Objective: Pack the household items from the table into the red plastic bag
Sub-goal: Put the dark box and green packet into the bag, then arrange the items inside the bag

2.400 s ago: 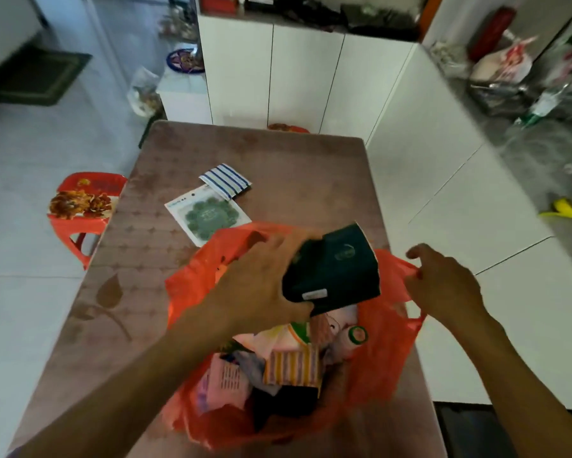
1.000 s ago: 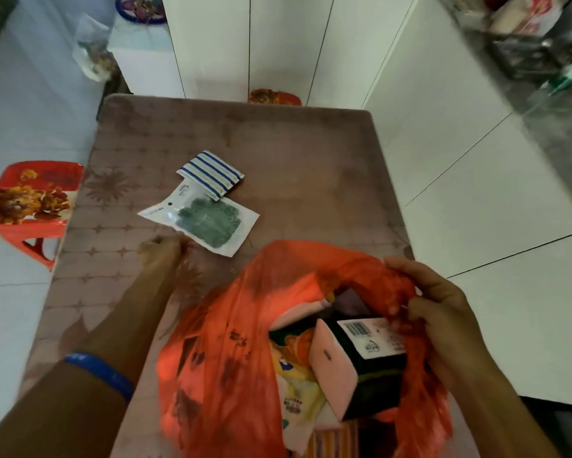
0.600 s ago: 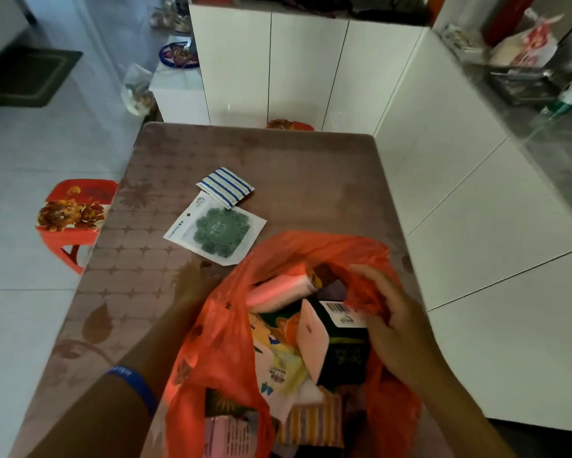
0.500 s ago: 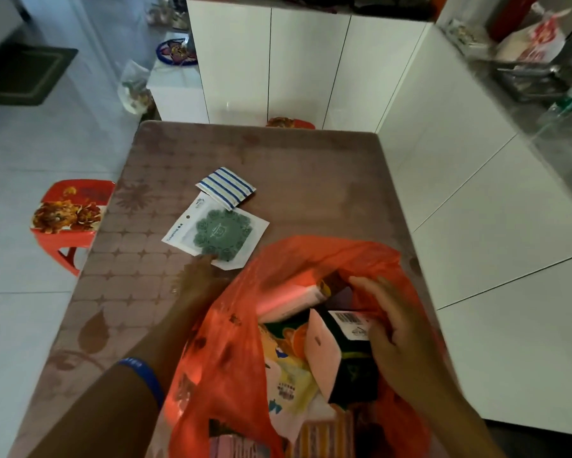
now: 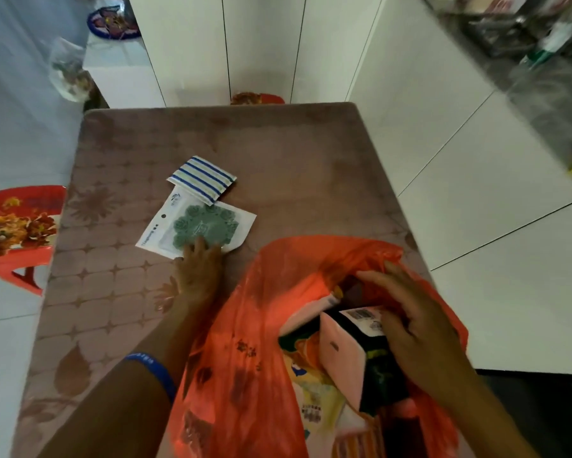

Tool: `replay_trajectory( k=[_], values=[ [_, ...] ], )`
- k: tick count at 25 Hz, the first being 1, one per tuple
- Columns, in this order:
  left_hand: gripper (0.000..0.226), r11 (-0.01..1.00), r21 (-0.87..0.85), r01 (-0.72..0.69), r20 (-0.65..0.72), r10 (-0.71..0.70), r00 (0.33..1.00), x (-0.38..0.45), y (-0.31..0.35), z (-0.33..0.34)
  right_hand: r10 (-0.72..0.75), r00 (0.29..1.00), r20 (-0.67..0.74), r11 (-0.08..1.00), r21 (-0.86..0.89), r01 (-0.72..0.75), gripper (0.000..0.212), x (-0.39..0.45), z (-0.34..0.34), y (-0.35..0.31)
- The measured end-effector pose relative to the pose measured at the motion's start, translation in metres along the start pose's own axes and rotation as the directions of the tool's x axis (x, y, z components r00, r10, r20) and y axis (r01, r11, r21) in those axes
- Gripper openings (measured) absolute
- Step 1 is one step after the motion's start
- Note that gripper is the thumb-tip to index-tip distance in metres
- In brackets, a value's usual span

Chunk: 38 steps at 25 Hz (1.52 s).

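The red plastic bag [image 5: 254, 325] stands open on the near part of the brown table [image 5: 294, 153], stuffed with several packets. My right hand [image 5: 416, 322] lies flat on a dark green box [image 5: 377, 368] inside the bag, fingers spread over its barcode label. My left hand [image 5: 198, 269] reaches over the table, its fingertips touching the near edge of a white packet with a green flower-shaped mat [image 5: 198, 228]. A blue-and-white striped pouch [image 5: 202, 180] overlaps that packet's far corner.
White cabinets [image 5: 258, 44] stand past the table's far end and a white counter [image 5: 476, 160] runs along its right side. A red plastic stool [image 5: 17, 226] with a flower print stands on the floor to the left.
The dark green box went from my left hand into the bag. My left hand then reached out to the green mat packet, while my right hand moved from the bag's rim onto the box.
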<state>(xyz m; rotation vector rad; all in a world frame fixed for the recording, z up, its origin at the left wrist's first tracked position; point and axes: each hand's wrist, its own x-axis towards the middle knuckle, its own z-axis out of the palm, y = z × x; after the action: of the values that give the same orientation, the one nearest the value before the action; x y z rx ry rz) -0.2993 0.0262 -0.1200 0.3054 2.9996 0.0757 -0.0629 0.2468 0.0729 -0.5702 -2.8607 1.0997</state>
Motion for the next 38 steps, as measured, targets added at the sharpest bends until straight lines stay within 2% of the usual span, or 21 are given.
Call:
replay_trajectory(
  k=[4, 7, 10, 14, 15, 16, 17, 18, 19, 21, 22, 24, 26, 29, 31, 32, 33, 35, 36, 37, 38],
  values=[
    [0.017, 0.960, -0.279, 0.008, -0.110, -0.041, 0.993, -0.005, -0.003, -0.025, 0.032, 0.999, -0.026, 0.998, 0.057, -0.030, 0.053, 0.000, 0.003, 0.002],
    [0.026, 0.793, -0.610, 0.010, -0.227, -0.187, 0.956, -0.030, -0.014, -0.078, 0.035, 0.999, -0.033, 0.993, 0.112, -0.031, 0.052, -0.001, 0.001, -0.001],
    [0.038, 0.321, -0.947, 0.017, -0.092, -0.321, 0.943, -0.082, -0.011, -0.159, 0.014, 1.000, -0.022, 0.986, 0.169, -0.010, 0.061, -0.005, -0.007, -0.009],
    [0.038, -0.263, -0.965, -0.025, 0.034, -0.216, 0.976, -0.170, 0.017, -0.263, 0.141, 0.989, 0.031, 0.865, 0.483, -0.139, 0.081, -0.014, -0.035, -0.020],
    [0.036, -0.324, -0.946, -0.025, 0.039, -0.189, 0.981, -0.193, 0.026, -0.281, 0.161, 0.987, 0.024, 0.805, 0.576, -0.145, 0.084, -0.020, -0.046, -0.022],
    [0.033, -0.277, -0.959, -0.055, 0.005, -0.209, 0.978, -0.214, 0.035, -0.293, 0.169, 0.986, 0.006, 0.739, 0.661, -0.131, 0.084, -0.027, -0.059, -0.026],
    [0.031, -0.116, -0.985, -0.126, -0.094, -0.250, 0.964, -0.235, 0.046, -0.297, 0.160, 0.987, -0.003, 0.656, 0.748, -0.104, 0.082, -0.034, -0.071, -0.029],
    [0.028, 0.123, -0.963, -0.241, -0.266, -0.259, 0.929, -0.255, 0.058, -0.294, 0.136, 0.991, 0.005, 0.569, 0.819, -0.082, 0.076, -0.040, -0.081, -0.032],
    [0.022, 0.346, -0.863, -0.368, -0.446, -0.179, 0.877, -0.274, 0.072, -0.289, 0.100, 0.995, 0.015, 0.486, 0.872, -0.062, 0.066, -0.047, -0.091, -0.036],
    [0.013, 0.609, -0.604, -0.514, -0.570, 0.121, 0.813, -0.302, 0.098, -0.267, 0.037, 0.998, 0.057, 0.446, 0.893, -0.067, 0.052, -0.060, -0.103, -0.038],
    [0.014, 0.657, -0.548, -0.517, -0.492, 0.247, 0.835, -0.312, 0.109, -0.251, 0.021, 0.995, 0.093, 0.519, 0.850, -0.090, 0.059, -0.065, -0.105, -0.036],
    [0.021, 0.695, -0.593, -0.407, -0.169, 0.386, 0.907, -0.325, 0.113, -0.214, 0.000, 0.989, 0.145, 0.724, 0.682, -0.100, 0.069, -0.071, -0.107, -0.035],
    [0.039, 0.780, -0.490, -0.391, -0.037, 0.429, 0.903, -0.329, 0.098, -0.173, -0.057, 0.986, 0.156, 0.877, 0.480, -0.025, 0.074, -0.071, -0.100, -0.032],
    [0.104, 0.940, -0.070, -0.335, 0.057, 0.339, 0.939, -0.334, 0.060, -0.136, -0.232, 0.924, 0.304, 0.959, 0.227, 0.166, 0.083, -0.074, -0.071, -0.027],
    [0.129, 0.984, -0.002, -0.179, 0.089, 0.179, 0.980, -0.340, 0.043, -0.131, -0.336, 0.839, 0.429, 0.930, 0.012, 0.367, 0.083, -0.080, -0.039, -0.023],
    [0.123, 0.993, -0.022, -0.113, 0.134, 0.115, 0.984, -0.340, 0.035, -0.134, -0.390, 0.804, 0.448, 0.860, -0.133, 0.492, 0.081, -0.081, -0.023, -0.022],
    [0.101, 0.995, -0.083, -0.046, 0.089, 0.054, 0.995, -0.339, 0.025, -0.135, -0.449, 0.776, 0.443, 0.770, -0.248, 0.587, 0.078, -0.082, -0.009, -0.020],
    [0.027, 0.880, -0.460, 0.114, -0.097, -0.177, 0.979, -0.326, 0.006, -0.156, -0.522, 0.747, 0.412, 0.644, -0.384, 0.662, 0.072, -0.079, 0.009, -0.016],
    [0.018, 0.661, -0.727, 0.189, -0.068, -0.343, 0.937, -0.320, -0.001, -0.172, -0.551, 0.734, 0.397, 0.607, -0.413, 0.679, 0.070, -0.078, 0.015, -0.015],
    [0.029, 0.344, -0.918, 0.196, 0.019, -0.456, 0.890, -0.314, -0.007, -0.191, -0.564, 0.718, 0.408, 0.572, -0.435, 0.696, 0.068, -0.077, 0.022, -0.012],
    [0.036, 0.046, -0.992, 0.116, 0.081, -0.470, 0.879, -0.310, -0.009, -0.212, -0.577, 0.700, 0.420, 0.532, -0.457, 0.713, 0.068, -0.077, 0.030, -0.010]
  ],
)
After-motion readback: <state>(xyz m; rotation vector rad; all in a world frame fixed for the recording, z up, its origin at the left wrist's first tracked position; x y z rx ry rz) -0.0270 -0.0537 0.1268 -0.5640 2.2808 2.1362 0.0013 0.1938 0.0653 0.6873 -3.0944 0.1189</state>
